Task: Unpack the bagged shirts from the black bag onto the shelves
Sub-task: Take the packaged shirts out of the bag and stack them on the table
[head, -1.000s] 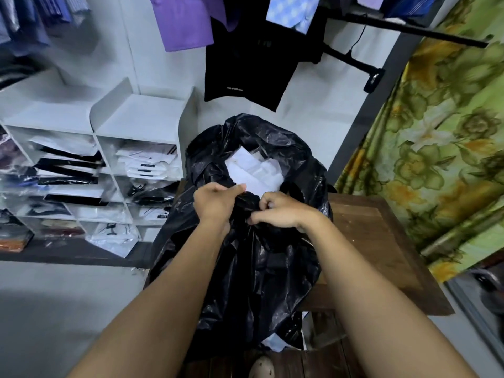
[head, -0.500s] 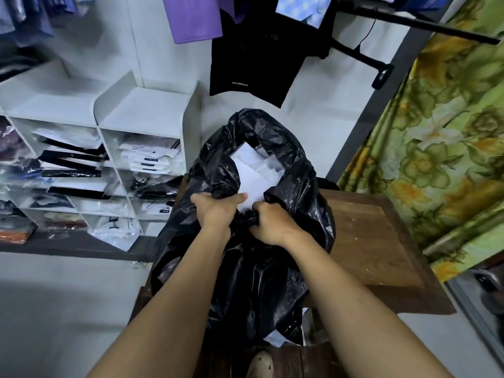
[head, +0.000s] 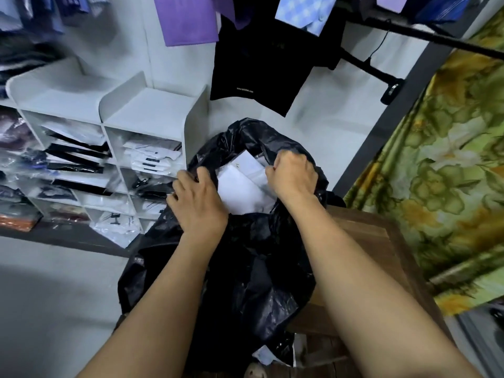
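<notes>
Fingers (head: 188,178) of the left hand (head: 197,205) curl over the left rim of one black bag (head: 245,274), gripping the plastic. Those of the right hand (head: 293,177) are tucked out of sight round the right rim, gripping it too. The two hands hold the mouth apart. Bagged shirts (head: 241,186) lie inside the opening; two white packets show, one over the other, and whether more lie under them cannot be told. The bag stands against the left edge of a wooden table (head: 379,241). To the left, white shelves (head: 152,115) hold more packed shirts: the upper right compartment has one stack of folded white ones, and the compartments beside and below it hold dark and white packets too blurred to count. Three shirts hang above: one purple shirt (head: 188,20), one black shirt (head: 261,72), one blue checked shirt (head: 302,12). One green flowered curtain (head: 441,173) hangs at the right.
</notes>
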